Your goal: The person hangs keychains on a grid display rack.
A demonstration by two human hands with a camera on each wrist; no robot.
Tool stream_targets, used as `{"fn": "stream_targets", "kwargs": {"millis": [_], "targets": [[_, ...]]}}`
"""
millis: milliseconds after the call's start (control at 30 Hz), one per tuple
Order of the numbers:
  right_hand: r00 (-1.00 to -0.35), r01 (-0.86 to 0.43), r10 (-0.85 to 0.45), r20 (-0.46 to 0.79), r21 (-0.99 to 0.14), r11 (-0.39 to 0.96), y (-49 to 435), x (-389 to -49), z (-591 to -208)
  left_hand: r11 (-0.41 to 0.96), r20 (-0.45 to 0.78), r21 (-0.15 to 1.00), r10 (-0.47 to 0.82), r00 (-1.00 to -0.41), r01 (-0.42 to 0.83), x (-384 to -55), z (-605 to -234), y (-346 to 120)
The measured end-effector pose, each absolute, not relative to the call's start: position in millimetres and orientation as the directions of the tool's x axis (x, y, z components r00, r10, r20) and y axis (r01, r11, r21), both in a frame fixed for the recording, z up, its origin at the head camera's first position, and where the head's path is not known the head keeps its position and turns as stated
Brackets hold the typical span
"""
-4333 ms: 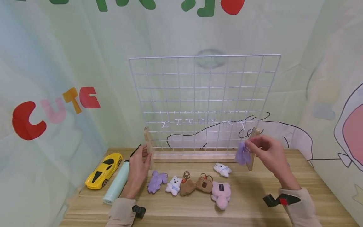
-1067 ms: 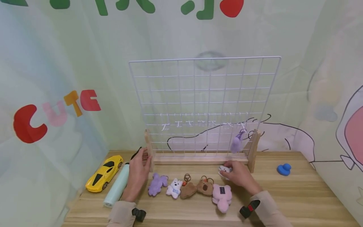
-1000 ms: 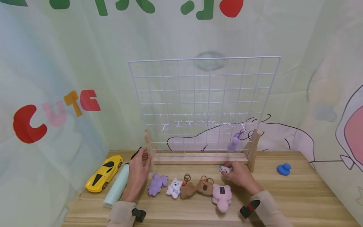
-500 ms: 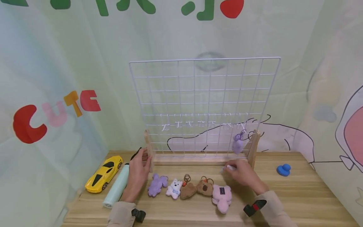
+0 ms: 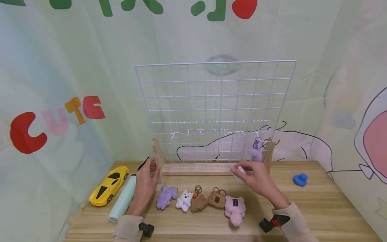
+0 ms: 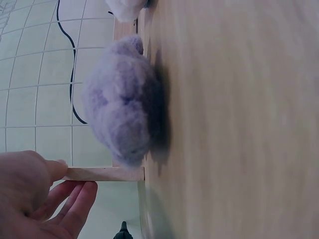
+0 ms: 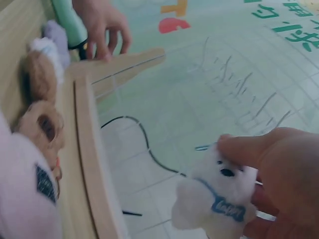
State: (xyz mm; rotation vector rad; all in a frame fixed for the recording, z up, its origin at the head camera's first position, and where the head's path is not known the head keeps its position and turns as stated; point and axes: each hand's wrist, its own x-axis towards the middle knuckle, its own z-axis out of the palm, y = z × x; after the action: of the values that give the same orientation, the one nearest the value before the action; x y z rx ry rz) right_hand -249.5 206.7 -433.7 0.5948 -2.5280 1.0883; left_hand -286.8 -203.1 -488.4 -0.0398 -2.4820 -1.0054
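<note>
My left hand grips the left wooden upright of a white wire grid rack, thumb on one side and fingers on the other. In my right hand a small white plush bear keychain with a blue bow tag is pinched near its head, in front of the rack's base. A purple plush keychain hangs from the rightmost of several white hooks. On the table lie another purple plush, a second white bear, two brown plush keychains and a pink plush.
Left of my left arm lie a pale green cylinder and a yellow toy car. A blue rubber duck sits at the right on the wooden table. A printed curtain stands behind.
Earlier my right hand held the purple plush by the right upright; it now hangs on a hook. My right hand has since picked up the white bear from the table. The left hand stays put.
</note>
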Motion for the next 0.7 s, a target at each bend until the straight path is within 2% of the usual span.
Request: {"fn": "stream_targets", "kwargs": {"millis": [200,433,700], "targets": [[-0.855,-0.459,-0.084,0.512,-0.672,0.581,201.9,-238.1,-408.9,0.739,0.441,0.644,-0.146,-0.886,0.199,-287.4,-487.5,-203.7],[-0.819,-0.487,0.056,0.571,-0.744,0.458,200.6,-233.3,-392.0,0.737,0.428,0.649,-0.150,-0.891,0.188,-287.4,-487.2,-205.5],[-0.816,-0.433,0.247,0.522,-0.836,0.338,191.7,-234.0,-381.8,0.735,0.433,0.648,-0.143,-0.890,0.197,-287.9,-489.1,-203.4]]}}
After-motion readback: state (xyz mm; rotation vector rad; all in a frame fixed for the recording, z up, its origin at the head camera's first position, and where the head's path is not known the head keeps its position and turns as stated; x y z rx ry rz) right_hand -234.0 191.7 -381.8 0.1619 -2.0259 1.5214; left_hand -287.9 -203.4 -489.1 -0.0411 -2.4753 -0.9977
